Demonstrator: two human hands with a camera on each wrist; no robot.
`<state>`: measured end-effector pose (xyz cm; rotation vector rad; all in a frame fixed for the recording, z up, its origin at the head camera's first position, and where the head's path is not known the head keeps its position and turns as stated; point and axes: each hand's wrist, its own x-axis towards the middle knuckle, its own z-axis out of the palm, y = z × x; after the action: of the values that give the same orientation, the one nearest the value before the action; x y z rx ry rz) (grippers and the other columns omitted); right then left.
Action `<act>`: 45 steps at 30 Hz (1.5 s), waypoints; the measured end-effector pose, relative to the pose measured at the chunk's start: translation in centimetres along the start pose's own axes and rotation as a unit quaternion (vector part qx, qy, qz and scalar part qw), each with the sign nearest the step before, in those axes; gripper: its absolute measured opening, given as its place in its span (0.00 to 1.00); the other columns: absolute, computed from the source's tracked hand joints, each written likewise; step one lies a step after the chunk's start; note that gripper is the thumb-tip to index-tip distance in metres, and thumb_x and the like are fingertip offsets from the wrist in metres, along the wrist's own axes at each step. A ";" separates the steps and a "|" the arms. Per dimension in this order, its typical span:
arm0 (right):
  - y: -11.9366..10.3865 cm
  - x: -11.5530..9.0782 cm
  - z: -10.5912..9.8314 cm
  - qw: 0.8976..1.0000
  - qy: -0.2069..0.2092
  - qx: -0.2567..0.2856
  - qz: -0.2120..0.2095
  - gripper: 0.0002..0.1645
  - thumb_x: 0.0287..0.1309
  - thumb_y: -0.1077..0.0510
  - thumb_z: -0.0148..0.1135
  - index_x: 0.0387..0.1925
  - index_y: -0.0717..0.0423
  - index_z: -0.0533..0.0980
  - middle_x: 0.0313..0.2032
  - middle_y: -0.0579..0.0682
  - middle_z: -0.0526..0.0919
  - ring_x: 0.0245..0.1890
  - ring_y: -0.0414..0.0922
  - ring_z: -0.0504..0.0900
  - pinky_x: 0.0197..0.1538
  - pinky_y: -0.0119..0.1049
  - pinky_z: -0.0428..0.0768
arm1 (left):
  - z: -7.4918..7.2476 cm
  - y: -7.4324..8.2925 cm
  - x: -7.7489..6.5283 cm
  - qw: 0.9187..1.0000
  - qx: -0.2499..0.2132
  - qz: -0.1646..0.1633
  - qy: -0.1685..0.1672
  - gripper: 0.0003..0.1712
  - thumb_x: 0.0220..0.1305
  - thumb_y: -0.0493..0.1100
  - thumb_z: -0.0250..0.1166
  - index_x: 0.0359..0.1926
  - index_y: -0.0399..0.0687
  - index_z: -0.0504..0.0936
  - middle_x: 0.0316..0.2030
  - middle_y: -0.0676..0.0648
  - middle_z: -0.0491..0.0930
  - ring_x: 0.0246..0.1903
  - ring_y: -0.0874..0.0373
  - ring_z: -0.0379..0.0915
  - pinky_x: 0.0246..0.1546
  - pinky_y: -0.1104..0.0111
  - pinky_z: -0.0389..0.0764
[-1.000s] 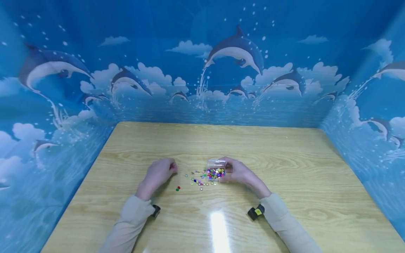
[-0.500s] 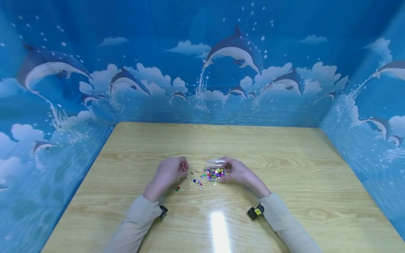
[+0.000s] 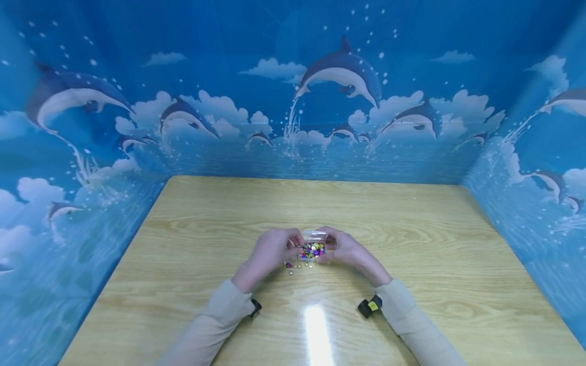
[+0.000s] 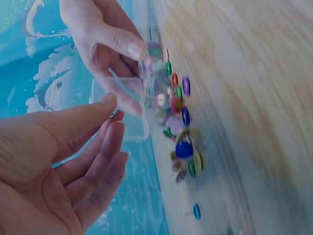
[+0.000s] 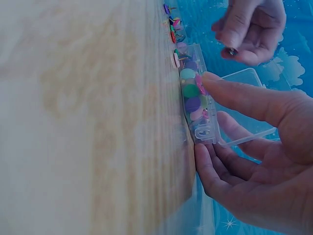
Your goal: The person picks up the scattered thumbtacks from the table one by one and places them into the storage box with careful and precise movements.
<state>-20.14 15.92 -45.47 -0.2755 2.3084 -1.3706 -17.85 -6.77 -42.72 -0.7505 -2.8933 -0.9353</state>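
A small clear plastic box full of colourful thumbtacks sits on the table, its hinged lid raised at the back. My right hand grips the box's right end between thumb and fingers. Close above the box's left side, my left hand pinches a tiny dark thumbtack between thumb and forefinger; its colour is hard to make out. Several loose thumbtacks lie on the wood left of the box and in front of it. In the head view my left hand hides part of them.
The wood-grain table has a bright light reflection near its front. A blue dolphin-print cloth rises behind the table and along both sides.
My left hand has moved right, from left of the loose thumbtacks, over them to the box, and now carries a thumbtack. The right hand and the box have stayed in place.
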 end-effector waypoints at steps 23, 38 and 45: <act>0.1 0.2 -0.1 1.000 -0.003 -0.011 -0.010 0.45 0.46 0.63 0.79 0.68 0.54 0.70 0.60 0.57 0.79 0.62 0.60 0.76 0.67 0.56 0.72 | -1.8 -1.6 -1.2 0.996 0.025 -0.084 0.030 0.04 0.67 0.46 0.69 0.37 0.53 0.87 0.33 0.54 0.86 0.31 0.63 0.80 0.34 0.68 0.83; 0.1 0.2 -0.1 1.000 -0.005 -0.002 -0.006 0.46 0.47 0.64 0.78 0.69 0.56 0.69 0.61 0.58 0.78 0.63 0.61 0.75 0.67 0.56 0.72 | -4.0 -4.0 -5.0 0.992 0.037 -0.107 -0.052 0.06 0.57 0.41 0.76 0.30 0.55 0.85 0.25 0.59 0.81 0.26 0.67 0.73 0.33 0.70 0.79; 0.0 0.1 -0.1 1.000 -0.002 -0.006 -0.011 0.46 0.47 0.65 0.78 0.68 0.56 0.70 0.59 0.58 0.79 0.61 0.59 0.76 0.67 0.56 0.73 | -3.8 -4.0 -5.8 0.989 0.032 -0.123 -0.076 0.10 0.54 0.40 0.77 0.27 0.55 0.83 0.23 0.59 0.78 0.24 0.65 0.71 0.30 0.71 0.77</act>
<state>-20.31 15.92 -45.46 -0.3078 2.3171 -1.3652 -15.07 -14.26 -42.70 -0.4890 -3.1886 -0.8296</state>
